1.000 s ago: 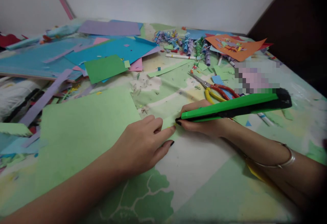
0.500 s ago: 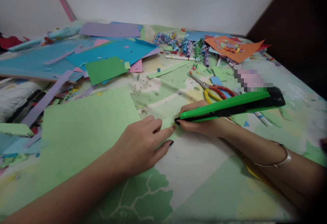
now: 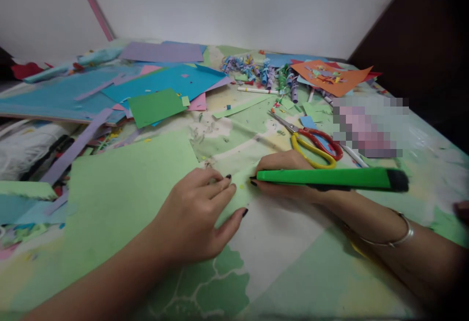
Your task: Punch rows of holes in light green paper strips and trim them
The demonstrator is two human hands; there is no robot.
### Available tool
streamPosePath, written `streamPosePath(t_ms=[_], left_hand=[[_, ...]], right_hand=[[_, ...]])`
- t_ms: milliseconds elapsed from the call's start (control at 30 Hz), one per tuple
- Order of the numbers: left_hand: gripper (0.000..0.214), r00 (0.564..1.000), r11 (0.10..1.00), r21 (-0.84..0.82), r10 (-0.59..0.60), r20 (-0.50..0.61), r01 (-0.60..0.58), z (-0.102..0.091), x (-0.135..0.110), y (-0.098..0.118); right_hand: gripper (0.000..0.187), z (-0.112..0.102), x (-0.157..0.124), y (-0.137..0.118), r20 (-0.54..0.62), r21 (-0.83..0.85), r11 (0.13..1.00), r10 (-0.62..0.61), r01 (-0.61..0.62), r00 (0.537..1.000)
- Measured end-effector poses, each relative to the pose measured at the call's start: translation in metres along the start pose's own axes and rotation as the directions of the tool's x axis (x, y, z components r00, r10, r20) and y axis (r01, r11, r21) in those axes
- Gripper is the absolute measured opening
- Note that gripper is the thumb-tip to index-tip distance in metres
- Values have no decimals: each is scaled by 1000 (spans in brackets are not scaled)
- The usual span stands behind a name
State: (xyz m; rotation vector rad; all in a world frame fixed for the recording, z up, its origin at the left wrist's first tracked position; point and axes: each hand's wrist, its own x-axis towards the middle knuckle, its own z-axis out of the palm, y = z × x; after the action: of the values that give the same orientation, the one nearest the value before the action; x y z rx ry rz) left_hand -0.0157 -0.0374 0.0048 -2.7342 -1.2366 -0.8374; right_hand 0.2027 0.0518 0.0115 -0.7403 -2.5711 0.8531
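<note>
My left hand [image 3: 196, 218] lies on the right corner of a large light green paper sheet [image 3: 120, 194], its fingers curled and pinching that corner against the table. My right hand [image 3: 289, 177] grips a long green tool with a black end [image 3: 330, 178], which looks like a utility knife. The tool lies nearly level, its tip pointing left at the paper corner by my left fingertips. A metal bangle [image 3: 397, 235] circles my right wrist.
Scissors with red and yellow handles [image 3: 311, 142] lie just behind my right hand. Blue, purple, pink and dark green paper sheets [image 3: 157, 84] cover the table's far left. Curled paper strips [image 3: 264, 69], a white pen [image 3: 256, 90] and an orange sheet [image 3: 333, 76] lie at the back.
The green tool has dropped from a raised slant to nearly level. My left fingers have curled and drawn the paper corner up slightly. The view has shifted a little.
</note>
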Motion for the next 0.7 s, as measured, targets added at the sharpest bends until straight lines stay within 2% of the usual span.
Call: streamPosePath(t_ms=[100,300,467,567,633,700], left_hand=[[25,998,996,-78,49,47,-45,-3,-1,4],[31,981,979,-197,88,174,-53,-10,-4,10],[52,944,946,-310,185,271,-96,-10,-2,13],[47,952,941,-310,210,223,-135,-3,-1,11],[35,984,970,-219,134,121,-105,3,-1,7],[33,995,993,-94,77,59,-71,7,-1,3]], right_hand=[[17,1,1,3,-18,30,999,21,-20,1000],[19,-4,1,-3,19,18,995,95,-95,995],[20,-4,4,-2,-1,29,992,123,-123,992],[21,-1,8,5,-32,94,990,113,-109,993],[22,1,10,9,-29,165,981,112,-106,993],[22,2,11,10,-20,214,971,113,-106,993]])
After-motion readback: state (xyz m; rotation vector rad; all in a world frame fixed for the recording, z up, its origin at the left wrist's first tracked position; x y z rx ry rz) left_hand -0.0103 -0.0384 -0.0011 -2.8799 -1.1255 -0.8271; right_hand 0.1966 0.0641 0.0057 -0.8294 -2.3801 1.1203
